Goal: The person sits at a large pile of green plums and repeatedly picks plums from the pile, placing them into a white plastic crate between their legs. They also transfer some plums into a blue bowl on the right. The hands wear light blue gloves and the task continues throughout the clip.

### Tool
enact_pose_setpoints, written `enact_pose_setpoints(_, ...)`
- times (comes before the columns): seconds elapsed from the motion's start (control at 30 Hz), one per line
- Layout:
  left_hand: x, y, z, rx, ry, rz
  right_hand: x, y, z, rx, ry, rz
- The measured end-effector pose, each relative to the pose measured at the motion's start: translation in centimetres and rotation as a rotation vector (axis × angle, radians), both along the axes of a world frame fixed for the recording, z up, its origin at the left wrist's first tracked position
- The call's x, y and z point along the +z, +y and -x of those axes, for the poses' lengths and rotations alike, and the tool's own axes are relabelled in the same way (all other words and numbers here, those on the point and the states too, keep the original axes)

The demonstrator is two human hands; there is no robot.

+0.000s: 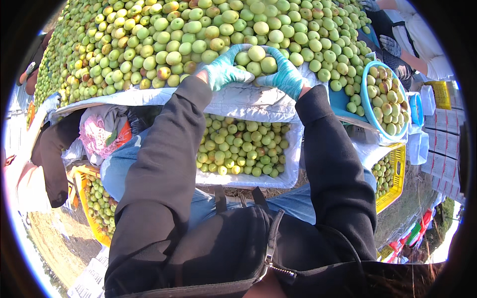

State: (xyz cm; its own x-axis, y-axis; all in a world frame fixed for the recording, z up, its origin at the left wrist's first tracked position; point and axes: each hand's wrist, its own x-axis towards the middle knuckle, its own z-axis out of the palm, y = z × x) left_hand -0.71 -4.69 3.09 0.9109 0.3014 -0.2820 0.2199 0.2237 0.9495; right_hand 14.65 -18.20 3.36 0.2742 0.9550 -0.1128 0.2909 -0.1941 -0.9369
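My left hand [226, 68] and my right hand [286, 72], both in teal gloves, meet at the near edge of a broad heap of round green fruits [169, 37]. Between them they cup several green fruits [254, 67], with fingers curled round the far side and thumbs toward me. Some fruits in the heap are blushed brown or red. Just below my hands, a pale cloth [248, 105] covers the table's edge. Under that edge, between my knees, a white-lined crate [290, 171] holds more green fruits [243, 146].
A light-blue basin [366, 102] of browner fruits stands at the right. Yellow crates with fruit flank me at right [395, 174] and left [89, 213]. Pink cloth [97, 136] lies by my left knee. Co-workers' gloved hands [391, 45] show at the far right; another person sits at left.
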Motion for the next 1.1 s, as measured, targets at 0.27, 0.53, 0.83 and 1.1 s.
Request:
enact_pose_setpoints(0.27, -3.0, -11.1, 10.5, -0.030, 0.002, -0.038, -2.7, -11.9, 9.8, 0.009, 0.515, 0.113)
enact_pose_setpoints(0.53, -14.6, -9.7, 12.6, 0.446, 0.525, -0.010, -10.7, -15.6, 8.2, -0.751, 0.641, 0.458)
enact_pose_setpoints(0.83, -16.8, -8.3, 21.3, -0.407, 0.541, -0.639, -12.8, -19.0, 6.9, -0.256, 0.373, 0.819)
enact_pose_setpoints(1.1, -8.1, -7.8, 16.3, -0.197, 0.416, -0.587, -4.3, -14.1, 8.0, 0.147, -0.112, 0.465)
